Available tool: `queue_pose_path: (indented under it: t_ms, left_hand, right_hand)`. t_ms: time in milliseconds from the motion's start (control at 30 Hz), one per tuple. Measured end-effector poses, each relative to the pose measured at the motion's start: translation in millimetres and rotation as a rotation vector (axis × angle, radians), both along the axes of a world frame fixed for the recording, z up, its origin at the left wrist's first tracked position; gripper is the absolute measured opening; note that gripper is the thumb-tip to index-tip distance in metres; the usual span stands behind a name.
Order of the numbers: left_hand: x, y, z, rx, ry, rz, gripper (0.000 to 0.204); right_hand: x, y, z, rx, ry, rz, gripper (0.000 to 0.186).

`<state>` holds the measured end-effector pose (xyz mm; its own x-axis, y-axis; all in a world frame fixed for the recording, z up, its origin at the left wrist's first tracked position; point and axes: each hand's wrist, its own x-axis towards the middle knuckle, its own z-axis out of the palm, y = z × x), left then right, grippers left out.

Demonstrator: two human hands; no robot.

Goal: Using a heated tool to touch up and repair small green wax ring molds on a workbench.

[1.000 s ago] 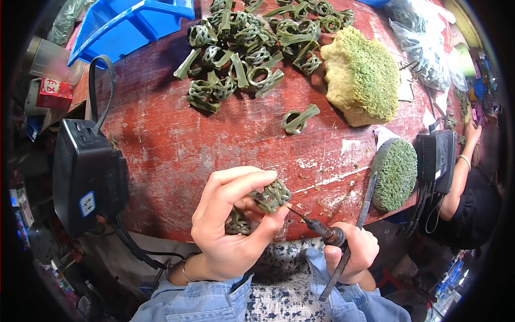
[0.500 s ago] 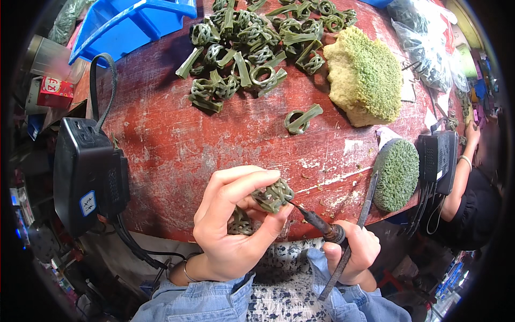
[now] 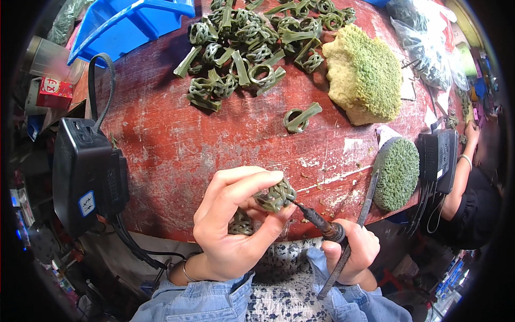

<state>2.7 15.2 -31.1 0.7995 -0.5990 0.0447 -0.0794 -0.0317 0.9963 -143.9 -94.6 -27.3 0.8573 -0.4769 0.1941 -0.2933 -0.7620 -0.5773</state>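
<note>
My left hand (image 3: 228, 228) is closed round a green openwork woven-looking piece (image 3: 275, 194), pinched at the fingertips, with a second similar piece (image 3: 241, 222) in the palm. My right hand (image 3: 357, 252) grips a pen-like tool (image 3: 324, 224) with a dark, thin tip, which meets the right side of the raised piece, and also a long grey flat file-like strip (image 3: 340, 266) lying across it. Beyond them a single green ring with a tab (image 3: 302, 118) lies on the worn red table (image 3: 166, 134), below a pile of similar pieces (image 3: 252, 37).
A black power box (image 3: 78, 174) with cables stands left, another (image 3: 435, 155) right. Green-topped sponge (image 3: 365, 72), oval green pad (image 3: 397, 174), blue tray (image 3: 126, 24), plastic bags (image 3: 424, 51) and red box (image 3: 54, 92) surround the work area. Another person's arm (image 3: 464, 172) is at far right.
Both my hands have shifted very slightly, with the raised piece and tool tip moving a few pixels rightward. My grips look the same.
</note>
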Motion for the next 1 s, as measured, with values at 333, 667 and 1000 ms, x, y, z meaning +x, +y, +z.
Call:
queue_pose_path:
  t_ms: [333,667,1000]
  left_hand:
    - [0.0,-1.5,-2.7,-0.011,-0.024,0.018,0.036]
    - [-1.3,-0.6,-0.2,0.008,0.034,0.044,0.035]
    - [-2.3,-3.8,0.1,-0.004,0.056,0.054,0.035]
  right_hand:
    - [-2.2,-1.8,-0.1,0.043,-0.041,-0.020,0.038]
    - [-3.7,-0.7,-1.2,0.035,-0.029,-0.008,0.038]
    - [-4.2,-4.7,1.8,0.087,-0.064,0.001,0.038]
